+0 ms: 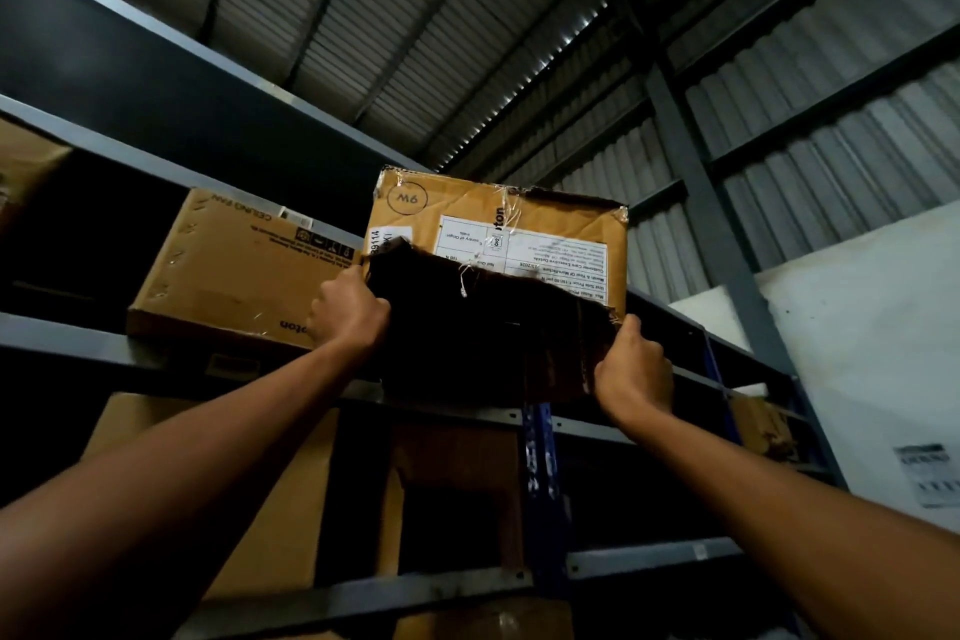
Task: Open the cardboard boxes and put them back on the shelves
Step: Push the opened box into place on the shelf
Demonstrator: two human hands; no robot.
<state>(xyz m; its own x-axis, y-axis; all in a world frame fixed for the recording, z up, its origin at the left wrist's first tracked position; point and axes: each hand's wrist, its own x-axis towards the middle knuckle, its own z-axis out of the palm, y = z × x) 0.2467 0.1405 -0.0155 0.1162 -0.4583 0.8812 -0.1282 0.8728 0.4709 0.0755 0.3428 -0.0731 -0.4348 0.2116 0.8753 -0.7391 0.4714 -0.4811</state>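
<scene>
My one head camera tilts steeply up from below the shelf (78, 338), close behind my raised arms, facing the racking, with the corrugated roof (415, 16) filling the upper frame.

box (498, 224): tan, white label | shelf (67, 333): grey | upright (543, 457): blue

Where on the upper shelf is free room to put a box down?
The held box, gripped by the left hand and right hand, almost touches the ceiling fan box: crowded. The shelf looks bare left of the fan box, though dark.
</scene>
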